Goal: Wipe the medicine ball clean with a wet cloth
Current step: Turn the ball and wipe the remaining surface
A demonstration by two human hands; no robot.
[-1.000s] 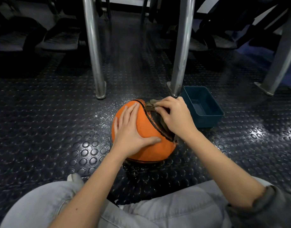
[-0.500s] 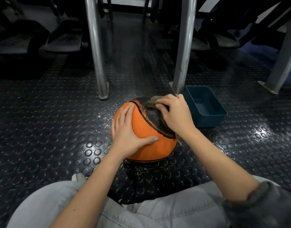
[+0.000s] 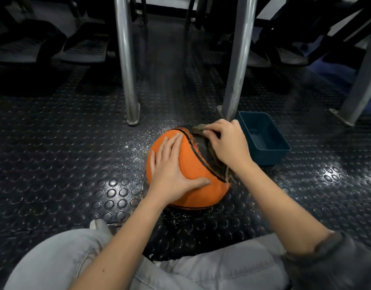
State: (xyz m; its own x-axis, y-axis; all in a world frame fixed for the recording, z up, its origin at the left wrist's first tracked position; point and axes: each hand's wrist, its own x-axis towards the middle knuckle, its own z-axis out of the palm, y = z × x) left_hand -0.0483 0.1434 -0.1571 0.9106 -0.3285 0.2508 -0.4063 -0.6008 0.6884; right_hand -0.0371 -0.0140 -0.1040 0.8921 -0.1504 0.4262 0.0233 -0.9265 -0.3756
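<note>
One round, grainy ball (image 3: pixel 198 164) under frayed cloth (image 3: pixel 198 128)

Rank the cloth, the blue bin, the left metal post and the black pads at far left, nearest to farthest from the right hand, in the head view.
1. cloth: under the right hand, on the medicine ball.
2. blue bin: just right of the hand.
3. left metal post: ahead, to the left.
4. black pads: far back, upper left.
</note>
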